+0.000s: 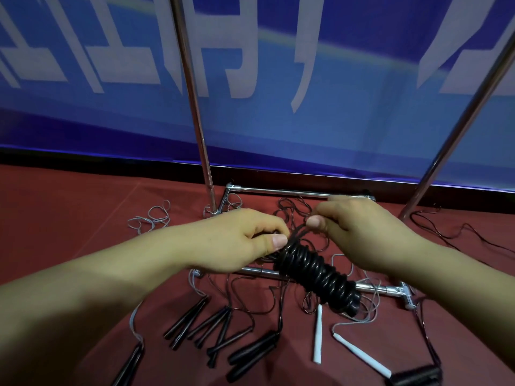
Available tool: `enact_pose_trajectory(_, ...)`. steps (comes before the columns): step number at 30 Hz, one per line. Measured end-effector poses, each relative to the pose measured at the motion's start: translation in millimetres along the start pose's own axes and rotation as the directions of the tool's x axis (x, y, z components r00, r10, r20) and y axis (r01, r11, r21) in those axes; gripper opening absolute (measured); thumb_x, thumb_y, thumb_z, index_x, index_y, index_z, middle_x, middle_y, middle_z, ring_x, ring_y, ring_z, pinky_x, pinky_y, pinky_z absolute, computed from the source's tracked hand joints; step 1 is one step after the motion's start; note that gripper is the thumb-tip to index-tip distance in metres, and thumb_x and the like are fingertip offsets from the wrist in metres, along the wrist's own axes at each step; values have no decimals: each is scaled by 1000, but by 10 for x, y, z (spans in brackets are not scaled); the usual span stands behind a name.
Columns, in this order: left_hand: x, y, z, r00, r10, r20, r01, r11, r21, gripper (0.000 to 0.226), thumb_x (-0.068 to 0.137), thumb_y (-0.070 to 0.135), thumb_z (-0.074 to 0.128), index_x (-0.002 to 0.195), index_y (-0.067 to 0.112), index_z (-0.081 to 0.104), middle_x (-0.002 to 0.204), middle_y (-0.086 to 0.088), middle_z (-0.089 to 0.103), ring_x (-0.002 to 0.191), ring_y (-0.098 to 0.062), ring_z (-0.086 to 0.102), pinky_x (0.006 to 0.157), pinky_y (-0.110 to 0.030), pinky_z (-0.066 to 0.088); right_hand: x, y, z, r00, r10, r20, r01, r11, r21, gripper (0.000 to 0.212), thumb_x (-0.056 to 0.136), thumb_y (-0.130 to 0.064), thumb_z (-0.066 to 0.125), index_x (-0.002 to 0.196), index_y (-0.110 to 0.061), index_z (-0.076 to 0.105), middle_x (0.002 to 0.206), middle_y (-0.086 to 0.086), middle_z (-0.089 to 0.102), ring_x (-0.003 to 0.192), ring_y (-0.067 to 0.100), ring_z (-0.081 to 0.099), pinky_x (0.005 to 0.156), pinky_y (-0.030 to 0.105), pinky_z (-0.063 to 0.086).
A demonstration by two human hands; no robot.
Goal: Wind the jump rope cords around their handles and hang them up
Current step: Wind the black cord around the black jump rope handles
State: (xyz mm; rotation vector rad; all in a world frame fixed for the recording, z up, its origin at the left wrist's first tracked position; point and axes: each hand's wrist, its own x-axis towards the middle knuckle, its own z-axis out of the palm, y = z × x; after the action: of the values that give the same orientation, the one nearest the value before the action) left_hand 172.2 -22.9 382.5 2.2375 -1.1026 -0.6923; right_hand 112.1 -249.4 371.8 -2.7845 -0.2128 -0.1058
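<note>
While a blue banner (278, 79) with large pale lettering fills the upper half of the view, a red carpet (69, 213) covers the floor below it. On the carpet stands a chrome rack (295, 193): two uprights rise, one left of centre and one at the right edge, and low base bars lie between them, one far and one near.

Both forearms reach in from the bottom corners and meet over the base. Between the hands is the bundle (316, 277), black handles wrapped in tight coils of black cord, held in the air above the near bar and tilted down to the right. The left hand (237, 240) grips the bundle's upper end, fingers curled round it and thumb pressed on the top coils. The right hand (359, 232) is just beside it, thumb and fingers pinching the loose cord end (299, 229) where it leaves the coils.

Loose ropes lie on the carpet under and around the hands. Several black handles (206, 327) lie fanned out at lower centre, with thin dark cords tangled behind them. Two white handles (317, 334) lie at lower right, with grey cord trailing from them. More grey cord (152, 217) loops beside the left upright, and a dark cord (459, 232) runs off to the right.
</note>
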Motion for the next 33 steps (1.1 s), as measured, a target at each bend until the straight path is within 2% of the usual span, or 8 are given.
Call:
enact_pose_trajectory(6, -45, 81, -2, 999, 38, 31, -38, 999, -1, 19, 106, 34, 45, 101, 27, 62, 81, -8, 58, 69, -19, 51, 69, -31, 47, 31, 25, -38, 997, 66, 43, -72, 986, 152, 44, 95, -53, 49, 62, -24, 56, 52, -14, 55, 53, 0, 52, 52, 14, 37)
enact_pose_trajectory(10, -78, 132, -13, 992, 109, 61, -102, 989, -108, 14, 104, 33, 52, 101, 28, 64, 82, -11, 58, 71, -21, 51, 70, -37, 46, 13, 51, -57, 994, 83, 74, -104, 927, 360, 52, 78, -65, 54, 64, -17, 64, 51, -7, 41, 48, 7, 37, 49, 17, 32)
enact_pose_trajectory(14, -81, 178, -11, 984, 177, 36, -159, 942, -296, 9, 101, 18, 57, 99, 13, 64, 77, 12, 56, 69, -1, 50, 69, -17, 42, 3, 65, -22, 994, 65, 84, -101, 832, 545, 60, 75, -66, 60, 73, -7, 71, 67, 24, 49, 61, 18, 42, 60, 32, 39)
enact_pose_trajectory(17, -85, 212, -11, 977, 209, -34, -205, 899, -387, 12, 99, 20, 55, 99, 11, 64, 77, 6, 54, 66, -1, 47, 64, -14, 40, 0, 26, -33, 991, 78, 108, -132, 704, 698, 54, 72, -61, 64, 70, -8, 72, 60, 15, 44, 55, 17, 38, 54, 26, 36)
enact_pose_trajectory(22, -65, 175, -27, 955, 136, -265, -256, 831, -494, 28, 101, 27, 52, 99, 3, 65, 83, 3, 61, 78, -7, 56, 76, -20, 47, -2, 18, 97, 986, 75, 151, -168, 503, 848, 82, 60, -69, 76, 86, 8, 65, 63, -3, 60, 52, 7, 51, 53, 23, 42)
enact_pose_trajectory(25, -56, 155, -1, 939, 34, -343, -218, 830, -513, 26, 103, 27, 50, 96, 11, 67, 76, 3, 62, 72, -9, 59, 67, -23, 47, -33, -100, 249, 962, 124, 245, -274, 379, 884, 28, 87, -37, 70, 80, -11, 63, 57, -10, 50, 54, 8, 39, 49, 19, 32)
enact_pose_trajectory(29, -22, 53, -15, 887, -150, -437, -120, 838, -532, 33, 102, 32, 50, 92, 8, 70, 68, -2, 67, 67, -16, 62, 61, -26, 49, -44, -385, 396, 908, 220, 357, -406, 248, 880, 25, 101, -25, 53, 82, -16, 67, 57, -3, 39, 50, 10, 28, 48, 24, 23)
enact_pose_trajectory(33, 13, -35, -25, 833, -236, -500, -54, 866, -498, 33, 102, 32, 53, 80, 14, 69, 61, 0, 66, 59, -12, 60, 61, -30, 50, -130, -635, 399, 950, 132, 282, -311, 411, 857, 21, 102, -25, 52, 91, -21, 69, 49, -16, 44, 42, -1, 37, 44, 13, 30)
